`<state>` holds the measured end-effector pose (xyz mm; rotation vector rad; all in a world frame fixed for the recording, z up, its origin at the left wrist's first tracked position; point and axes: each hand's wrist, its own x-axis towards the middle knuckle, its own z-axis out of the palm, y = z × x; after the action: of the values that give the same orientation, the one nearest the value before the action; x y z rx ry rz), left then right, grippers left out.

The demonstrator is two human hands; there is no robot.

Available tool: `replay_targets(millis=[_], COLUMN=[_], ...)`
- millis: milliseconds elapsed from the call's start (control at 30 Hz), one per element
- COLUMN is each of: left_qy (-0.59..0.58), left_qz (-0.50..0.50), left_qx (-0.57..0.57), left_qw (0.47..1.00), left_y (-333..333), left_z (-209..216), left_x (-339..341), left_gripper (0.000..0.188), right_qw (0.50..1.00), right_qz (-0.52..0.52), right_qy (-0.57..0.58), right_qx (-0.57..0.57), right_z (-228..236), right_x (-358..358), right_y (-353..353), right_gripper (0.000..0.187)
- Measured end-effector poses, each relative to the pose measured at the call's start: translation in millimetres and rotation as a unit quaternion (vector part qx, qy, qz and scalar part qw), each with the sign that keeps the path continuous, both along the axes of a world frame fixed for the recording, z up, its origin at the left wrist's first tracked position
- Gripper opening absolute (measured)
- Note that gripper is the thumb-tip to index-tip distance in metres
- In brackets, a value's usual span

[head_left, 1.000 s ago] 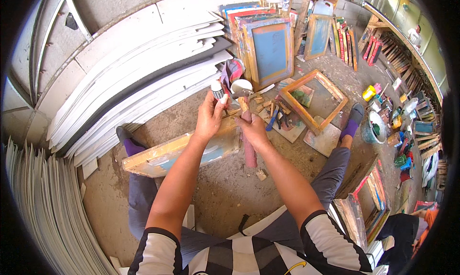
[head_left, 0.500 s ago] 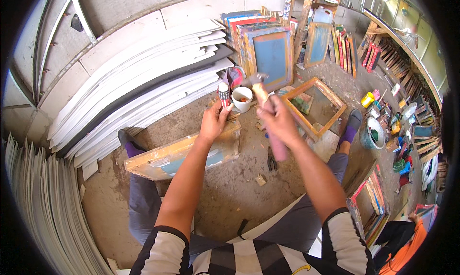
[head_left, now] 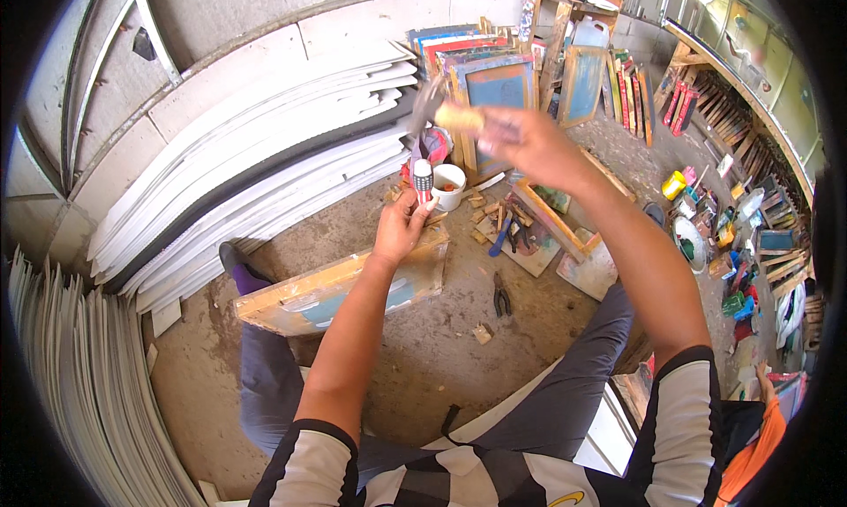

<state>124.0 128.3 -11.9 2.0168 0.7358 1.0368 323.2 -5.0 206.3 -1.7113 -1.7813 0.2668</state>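
My left hand is closed around a small upright bottle with a white top and a black, red and white body. Just under that hand stands a wooden screen frame on its edge, with blue mesh. Whether the bottle touches the frame is hidden by my fingers. My right hand grips a hammer, raised to the right of and above the bottle. Its metal head is slightly blurred and points left. A white cup with small orange-brown bits inside stands just beyond the bottle.
Pliers and a wood scrap lie on the floor. Farther off are an empty wooden frame and blue-handled tools. White sheets are stacked left. Paint containers crowd the right, near a person's orange sleeve.
My right hand has lifted the hammer up and toward the left, uncovering tools on the floor. The left hand still holds the bottle in nearly the same place.
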Motion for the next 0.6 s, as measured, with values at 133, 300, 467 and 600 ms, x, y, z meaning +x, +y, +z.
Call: replay_targets(millis=[133, 300, 467, 600], left_qy=[0.003, -0.002, -0.029, -0.014], left_qz=[-0.003, -0.008, -0.013, 0.004], left_qx=[0.007, -0.004, -0.02, 0.002], left_qw=[1.0, 1.0, 0.999, 1.0], left_y=[-6.9, -7.7, -15.6, -18.5], left_z=[5.1, 3.6, 12.0, 16.8], left_x=[0.7, 7.2, 1.3, -0.9], left_gripper=[0.029, 0.03, 0.032, 0.033], right_qw=[0.999, 0.991, 0.995, 0.994], right_qz=[-0.004, 0.002, -0.039, -0.032], right_qy=[-0.003, 0.052, -0.089, -0.088], right_qx=[0.034, 0.121, 0.037, 0.051], right_z=[-2.3, -22.2, -17.6, -26.9], right_x=[-1.1, 8.3, 2.0, -0.3], right_y=[-7.4, -5.1, -14.4, -14.0], right_gripper=[0.048, 0.052, 0.05, 0.049])
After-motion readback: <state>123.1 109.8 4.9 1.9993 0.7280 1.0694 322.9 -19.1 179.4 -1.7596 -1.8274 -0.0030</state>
